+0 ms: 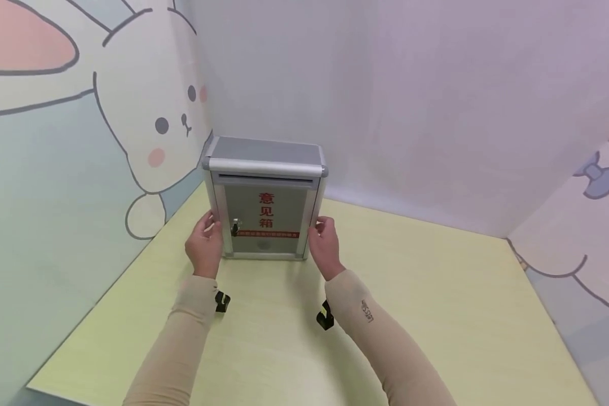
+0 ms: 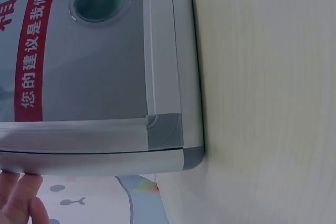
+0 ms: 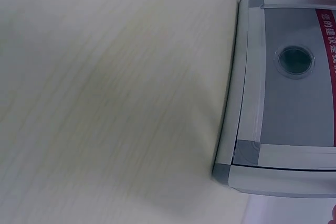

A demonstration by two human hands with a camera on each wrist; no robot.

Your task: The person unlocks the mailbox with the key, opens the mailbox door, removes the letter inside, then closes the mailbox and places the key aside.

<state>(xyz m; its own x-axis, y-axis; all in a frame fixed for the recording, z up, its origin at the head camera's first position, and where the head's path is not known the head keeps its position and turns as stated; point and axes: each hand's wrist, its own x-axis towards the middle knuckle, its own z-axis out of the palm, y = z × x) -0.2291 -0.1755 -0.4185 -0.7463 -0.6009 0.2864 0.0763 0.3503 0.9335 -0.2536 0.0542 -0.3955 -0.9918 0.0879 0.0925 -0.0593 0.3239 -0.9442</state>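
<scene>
A grey metal suggestion box (image 1: 279, 211) with silver edges stands upright near the back left of the table, red characters on its front door. A slot runs under its sloped lid, and a small lock (image 1: 235, 226) with a key sits on the door's left. My left hand (image 1: 205, 245) touches the box's left side; in the left wrist view its fingertips (image 2: 25, 184) rest flat against the side frame. My right hand (image 1: 326, 242) is at the right side, thumb by the front edge. In the right wrist view only a sliver of that hand shows. The far fingertips are hidden behind the sides.
The pale yellow table (image 1: 436, 293) meets a plain wall (image 1: 385, 101) behind the box. A wall with a rabbit drawing (image 1: 147, 107) stands close on the left, another printed wall (image 1: 578, 225) on the right. Black wrist mounts (image 1: 326, 317) hang under the sleeves.
</scene>
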